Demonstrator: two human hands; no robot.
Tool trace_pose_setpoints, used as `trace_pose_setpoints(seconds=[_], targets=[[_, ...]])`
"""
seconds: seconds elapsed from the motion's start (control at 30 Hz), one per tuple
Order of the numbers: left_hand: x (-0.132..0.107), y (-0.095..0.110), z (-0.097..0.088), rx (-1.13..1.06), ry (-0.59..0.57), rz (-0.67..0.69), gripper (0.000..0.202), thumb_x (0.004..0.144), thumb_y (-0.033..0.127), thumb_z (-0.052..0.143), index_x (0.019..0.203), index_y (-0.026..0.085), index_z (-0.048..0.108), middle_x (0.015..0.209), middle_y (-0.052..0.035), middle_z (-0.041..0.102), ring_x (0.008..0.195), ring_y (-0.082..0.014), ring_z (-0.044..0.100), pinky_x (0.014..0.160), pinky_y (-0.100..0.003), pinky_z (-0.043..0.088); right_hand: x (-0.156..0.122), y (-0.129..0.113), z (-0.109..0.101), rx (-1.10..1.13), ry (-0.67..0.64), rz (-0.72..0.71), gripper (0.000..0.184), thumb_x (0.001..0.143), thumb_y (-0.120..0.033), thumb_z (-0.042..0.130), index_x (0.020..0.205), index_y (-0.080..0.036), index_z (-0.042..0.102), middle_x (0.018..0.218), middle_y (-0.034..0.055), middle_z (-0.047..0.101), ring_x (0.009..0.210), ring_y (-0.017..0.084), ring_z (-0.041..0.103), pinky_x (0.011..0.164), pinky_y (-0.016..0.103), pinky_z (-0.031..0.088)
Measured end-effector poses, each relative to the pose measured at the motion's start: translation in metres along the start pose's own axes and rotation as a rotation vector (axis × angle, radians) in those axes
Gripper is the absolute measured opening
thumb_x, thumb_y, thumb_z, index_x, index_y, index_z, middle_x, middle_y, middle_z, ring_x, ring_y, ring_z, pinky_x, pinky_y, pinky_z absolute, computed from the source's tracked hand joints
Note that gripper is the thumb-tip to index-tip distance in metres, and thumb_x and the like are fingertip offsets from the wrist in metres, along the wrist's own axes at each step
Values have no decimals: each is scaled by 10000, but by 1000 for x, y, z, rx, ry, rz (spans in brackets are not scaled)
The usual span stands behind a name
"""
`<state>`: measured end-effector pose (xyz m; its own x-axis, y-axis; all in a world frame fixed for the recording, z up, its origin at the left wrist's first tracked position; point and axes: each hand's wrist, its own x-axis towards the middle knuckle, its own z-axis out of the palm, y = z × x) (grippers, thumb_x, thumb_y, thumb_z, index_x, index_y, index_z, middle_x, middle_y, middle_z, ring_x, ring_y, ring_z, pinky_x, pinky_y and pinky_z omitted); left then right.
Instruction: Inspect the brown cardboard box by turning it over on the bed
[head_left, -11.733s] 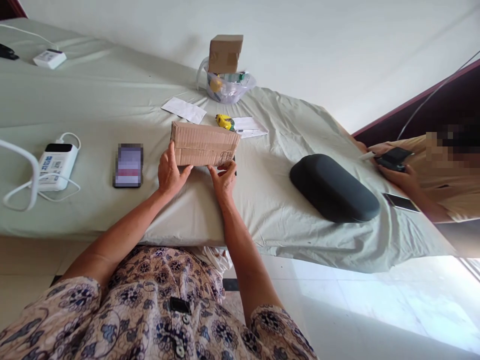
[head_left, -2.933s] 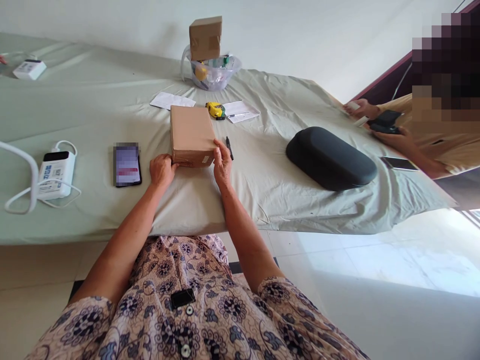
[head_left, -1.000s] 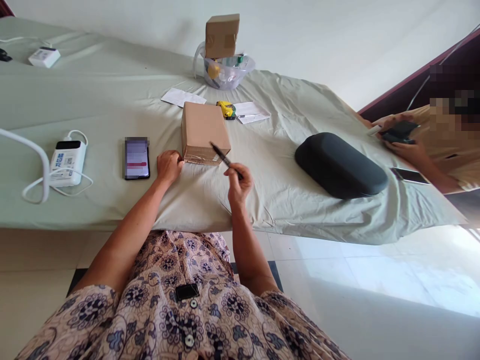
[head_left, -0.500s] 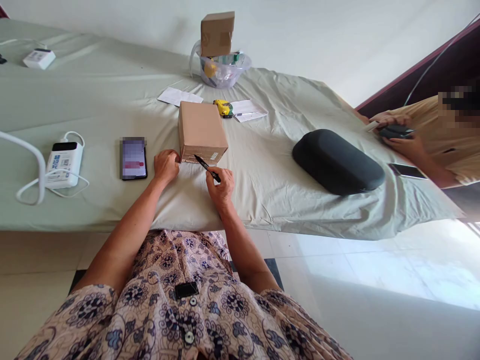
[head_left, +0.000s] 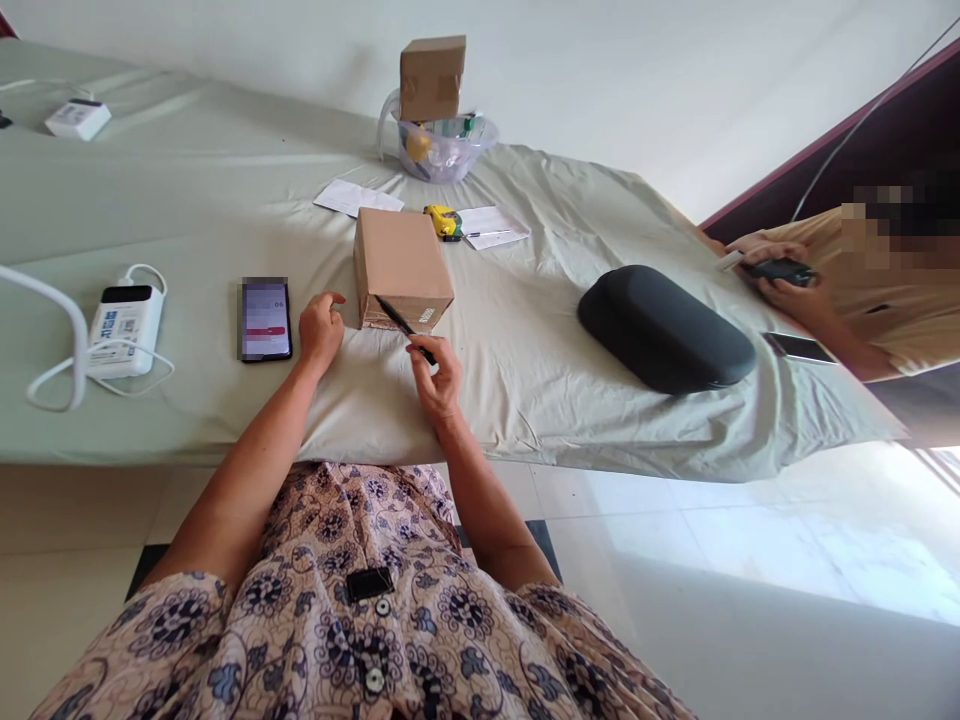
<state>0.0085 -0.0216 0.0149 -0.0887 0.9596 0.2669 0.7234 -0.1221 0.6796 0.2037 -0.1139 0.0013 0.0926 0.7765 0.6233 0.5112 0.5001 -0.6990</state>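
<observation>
A brown cardboard box (head_left: 400,260) lies flat on the cloth-covered table (head_left: 187,200) in front of me. My right hand (head_left: 436,375) pinches a black pen (head_left: 401,327) whose tip points up-left at the box's near face. My left hand (head_left: 320,328) rests on the cloth just left of the box, fingers loosely curled with the forefinger stretched toward the box, holding nothing.
A phone (head_left: 265,319) lies left of my left hand, a white power bank (head_left: 120,328) with cable farther left. Behind the box are a yellow tape measure (head_left: 445,222), papers (head_left: 357,197) and a bowl (head_left: 439,150) bearing a small box. A black case (head_left: 664,331) lies right; another person's hands (head_left: 772,275) hold a device.
My right hand picked up the pen from beside the box and brought its tip to the box's near face. My left hand let go of the box corner and drew slightly left.
</observation>
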Motion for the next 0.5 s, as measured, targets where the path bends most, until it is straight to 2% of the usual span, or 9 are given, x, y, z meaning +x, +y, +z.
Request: trace_pose_setpoints(seconds=[0.13, 0.2, 0.23, 0.3, 0.4, 0.5], targets=[[3, 4, -10, 9, 131, -9, 415, 820, 47, 408, 1118, 146, 680, 1207, -125, 718, 1208, -235, 631, 1068, -340, 441, -2, 9, -12, -27, 327, 23, 306, 981, -450, 410, 1073, -267, 637, 1000, 72, 659, 993, 218, 644, 926, 416, 522], [4, 5, -22, 35, 200, -32, 393, 839, 64, 427, 1140, 145, 666, 1227, -142, 699, 1237, -263, 609, 1086, -386, 423, 1, 17, -16, -91, 422, 101, 314, 977, -416, 400, 1142, -261, 617, 1082, 88, 641, 1067, 227, 618, 996, 447, 489], [5, 4, -29, 51, 234, -51, 380, 847, 77, 441, 1151, 149, 658, 1241, -148, 687, 1254, -281, 594, 1094, -418, 414, 2, 21, -18, -138, 428, 155, 325, 964, -392, 416, 1187, -252, 606, 1124, 101, 635, 1101, 234, 603, 1028, 463, 468], [6, -1, -46, 86, 306, -109, 349, 855, 112, 478, 1158, 160, 646, 1274, -160, 661, 1289, -321, 561, 1115, -491, 388, 5, 28, -19, -261, 360, 288, 387, 917, -347, 474, 1267, -228, 587, 1197, 131, 627, 1160, 261, 572, 1080, 506, 421], [6, -15, -71, 159, 415, -269, 314, 855, 198, 550, 1158, 171, 628, 1346, -203, 583, 1370, -409, 471, 1096, -609, 371, 6, 32, -17, -458, 155, 488, 487, 847, -305, 557, 1322, -199, 584, 1246, 166, 629, 1224, 320, 534, 1106, 580, 359], [6, -29, -86, 226, 383, -469, 323, 859, 255, 580, 1157, 142, 624, 1337, -264, 584, 1343, -477, 486, 1057, -680, 361, 5, 28, -15, -602, -12, 573, 493, 857, -297, 574, 1333, -169, 598, 1330, 209, 601, 1306, 369, 495, 1119, 604, 321]])
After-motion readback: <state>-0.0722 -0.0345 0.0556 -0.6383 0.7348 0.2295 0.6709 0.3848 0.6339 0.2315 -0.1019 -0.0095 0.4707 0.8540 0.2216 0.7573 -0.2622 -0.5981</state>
